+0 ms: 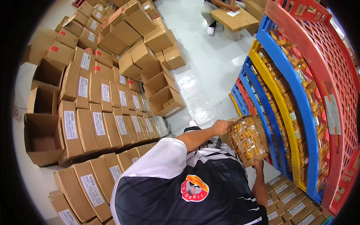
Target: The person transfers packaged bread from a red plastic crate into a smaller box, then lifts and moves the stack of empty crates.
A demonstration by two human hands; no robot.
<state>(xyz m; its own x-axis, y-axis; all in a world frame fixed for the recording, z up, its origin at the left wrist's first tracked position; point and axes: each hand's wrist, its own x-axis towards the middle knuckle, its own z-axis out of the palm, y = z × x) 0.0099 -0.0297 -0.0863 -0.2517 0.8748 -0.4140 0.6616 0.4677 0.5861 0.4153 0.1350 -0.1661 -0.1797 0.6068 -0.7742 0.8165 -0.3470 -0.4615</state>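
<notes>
An open cardboard box (263, 157) filled with clear plastic packs of golden biscuits (247, 136) is held tilted in front of my body, beside the stacked crates. My left hand (222, 127) grips its far left edge, fingers curled over the cardboard. At the near edge, my right hand (258, 164) holds the box from the other side; part of that hand is hidden. Blue (295, 92), yellow (278, 92) and red plastic crates (327, 56) rise close on the right, with similar packs inside.
Labelled cardboard cartons (98, 123) stand in rows on the left, and open cartons (164, 98) sit by the aisle. More cartons (289, 199) lie low at right. Across the grey floor (197, 70), a seated person's hands touch a white paper (233, 13) on flat cardboard (233, 21).
</notes>
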